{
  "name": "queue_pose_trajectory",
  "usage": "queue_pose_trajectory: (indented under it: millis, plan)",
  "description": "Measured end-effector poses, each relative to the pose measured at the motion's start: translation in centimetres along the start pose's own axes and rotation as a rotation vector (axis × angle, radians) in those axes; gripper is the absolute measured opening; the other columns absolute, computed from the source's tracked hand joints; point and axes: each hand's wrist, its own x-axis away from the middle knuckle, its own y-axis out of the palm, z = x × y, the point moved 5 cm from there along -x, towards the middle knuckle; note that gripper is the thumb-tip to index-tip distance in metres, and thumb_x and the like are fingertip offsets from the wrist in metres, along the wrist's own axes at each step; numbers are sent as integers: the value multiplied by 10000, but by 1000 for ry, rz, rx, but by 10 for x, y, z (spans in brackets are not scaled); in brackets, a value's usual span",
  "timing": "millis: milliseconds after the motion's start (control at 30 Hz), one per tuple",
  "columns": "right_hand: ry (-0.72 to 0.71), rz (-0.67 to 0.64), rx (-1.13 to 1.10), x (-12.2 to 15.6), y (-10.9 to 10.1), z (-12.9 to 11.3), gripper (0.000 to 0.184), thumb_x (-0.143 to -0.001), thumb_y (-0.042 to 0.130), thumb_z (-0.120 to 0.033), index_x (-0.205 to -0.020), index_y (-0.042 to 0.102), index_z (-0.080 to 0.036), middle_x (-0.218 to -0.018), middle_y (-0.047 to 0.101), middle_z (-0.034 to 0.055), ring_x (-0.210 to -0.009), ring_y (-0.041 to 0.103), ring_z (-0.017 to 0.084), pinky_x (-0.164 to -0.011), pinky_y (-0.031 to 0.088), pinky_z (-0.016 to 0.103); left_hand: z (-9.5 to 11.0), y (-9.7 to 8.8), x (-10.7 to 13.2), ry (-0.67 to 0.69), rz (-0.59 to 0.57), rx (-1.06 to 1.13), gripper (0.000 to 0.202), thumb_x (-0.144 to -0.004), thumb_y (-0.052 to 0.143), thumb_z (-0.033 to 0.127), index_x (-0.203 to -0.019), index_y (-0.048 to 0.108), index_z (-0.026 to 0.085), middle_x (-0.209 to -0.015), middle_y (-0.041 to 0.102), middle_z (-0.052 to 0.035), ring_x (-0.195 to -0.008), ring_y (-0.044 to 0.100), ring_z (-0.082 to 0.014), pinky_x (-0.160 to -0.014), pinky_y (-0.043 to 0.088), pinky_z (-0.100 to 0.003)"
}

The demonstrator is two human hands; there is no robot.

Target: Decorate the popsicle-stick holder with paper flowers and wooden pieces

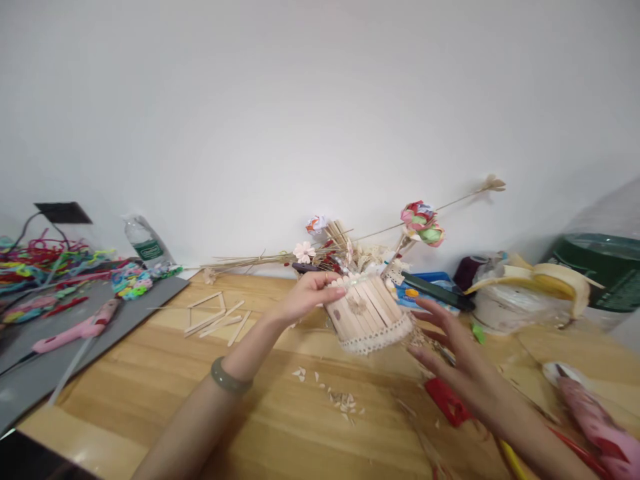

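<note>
My left hand (305, 295) grips the rim of a small pot made of wooden craft sticks (367, 317), trimmed with white lace and a small flower, and holds it tilted above the wooden table (210, 393). A green bangle sits on that wrist. My right hand (453, 347) hovers just right of the pot with its fingers spread, holding nothing. Behind the pot lie paper flowers on thin stems (421, 223) and dried stalks.
Loose craft sticks (215, 319) lie left of the pot, wood chips (343, 400) in front. A pink glue gun (80, 329) rests on a grey mat at left, near colourful cords and a water bottle (145, 245). Right: red cutter (447, 400), banana peel (545, 279), green container (600, 270).
</note>
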Motion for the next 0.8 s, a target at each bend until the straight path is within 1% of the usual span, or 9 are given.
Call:
queue_pose_trajectory:
  millis: [67, 133, 200, 267, 367, 433, 500, 633, 800]
  plan:
    - [58, -23, -13, -2, 4, 3, 507, -880, 413, -458, -1325, 296, -244, -1248, 502, 127, -1083, 559, 226, -884, 497, 395, 1, -3, 0, 25, 37, 20, 409, -665, 672, 502, -783, 586, 119, -653, 574, 0, -544, 520, -91, -552, 448, -226]
    - [49, -39, 6, -3, 5, 3, 470, -880, 392, -440, -1293, 347, -220, -1212, 540, 128, -1015, 596, 205, -825, 526, 354, 3, -2, 1, 36, 45, 18, 414, -659, 672, 510, -768, 585, 120, -637, 568, 0, -540, 515, -94, -551, 446, -232]
    - [42, -44, 49, -5, 3, 5, 409, -869, 395, -408, -1222, 441, -208, -1170, 586, 112, -985, 610, 197, -807, 528, 338, 8, 0, 2, 27, 27, 2, 401, -649, 690, 487, -766, 601, 113, -641, 576, -6, -556, 516, -100, -558, 441, -235]
    - [62, -36, 99, -7, -3, 8, 351, -854, 409, -388, -1125, 532, -202, -1059, 651, 89, -930, 630, 200, -783, 527, 339, 14, 4, 5, 28, -9, -58, 356, -660, 699, 435, -779, 625, 107, -687, 597, -18, -610, 525, -112, -589, 435, -237]
    - [120, -8, 210, -10, -16, 13, 326, -826, 440, -401, -1009, 613, -194, -881, 704, 67, -782, 659, 219, -682, 526, 348, 25, 8, 7, 129, -74, -383, 256, -761, 617, 361, -810, 653, 113, -761, 608, -31, -729, 517, -136, -675, 420, -248]
    - [151, 20, 293, -9, -24, 15, 327, -814, 448, -419, -953, 643, -196, -823, 713, 58, -716, 660, 231, -626, 511, 349, 31, 11, 9, 222, -128, -647, 238, -831, 533, 320, -817, 662, 121, -768, 613, -34, -776, 506, -148, -754, 404, -270]
    - [173, 49, 371, -8, -31, 17, 339, -821, 430, -428, -937, 656, -204, -780, 716, 47, -687, 660, 235, -609, 498, 349, 34, 13, 10, 288, -177, -799, 241, -859, 499, 289, -800, 662, 122, -745, 619, -32, -780, 507, -146, -837, 379, -288]
    - [182, 54, 527, -6, -35, 18, 338, -829, 421, -421, -961, 665, -229, -834, 720, 39, -720, 665, 252, -628, 481, 358, 36, 15, 13, 338, -229, -895, 242, -868, 495, 286, -777, 653, 128, -704, 629, -20, -738, 524, -130, -897, 352, -290]
    - [139, -84, 709, -5, -26, 11, 296, -840, 408, -319, -891, 684, -224, -908, 712, 75, -794, 663, 301, -620, 477, 388, 34, 16, 15, 292, -278, -932, 236, -864, 505, 304, -820, 659, 131, -754, 660, -31, -728, 551, -127, -882, 359, -286]
